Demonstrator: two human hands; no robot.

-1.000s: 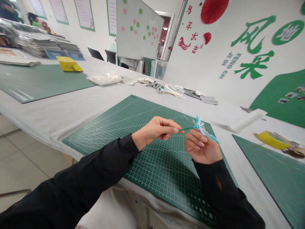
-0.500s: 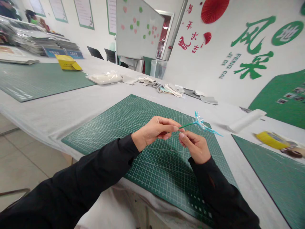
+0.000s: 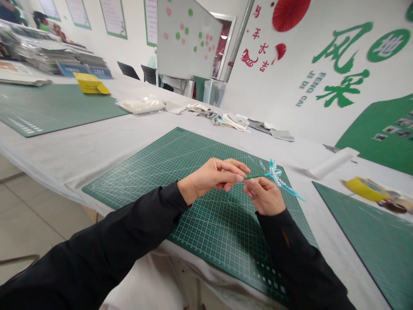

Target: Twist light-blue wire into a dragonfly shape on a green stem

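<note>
A small craft flower (image 3: 275, 174) with light blue petals, white beads and a green stem is held above a green cutting mat (image 3: 142, 172). My left hand (image 3: 215, 174) pinches the lower end of the stem between thumb and forefinger, its other fingers loosely bent. Just below the stem, the thumb and forefinger of my right hand (image 3: 265, 194) are pressed together, close to my left fingertips. What the right fingers pinch, if anything, is hidden. The flower head points to the right, over the right hand, with thin blue strands trailing down.
More cutting mats lie left (image 3: 64, 107) and right (image 3: 364, 241). Behind are a yellow packet (image 3: 91, 83), a plastic bag of white material (image 3: 141, 104) and folded cloths (image 3: 230, 122). At right are a white roll (image 3: 335, 162) and a yellow item (image 3: 366, 189). A person sits far left.
The flower head has tipped downward and shifted slightly right, its stem now nearly level. My right hand has come up a little, nearer the stem. The left hand keeps its pinch.
</note>
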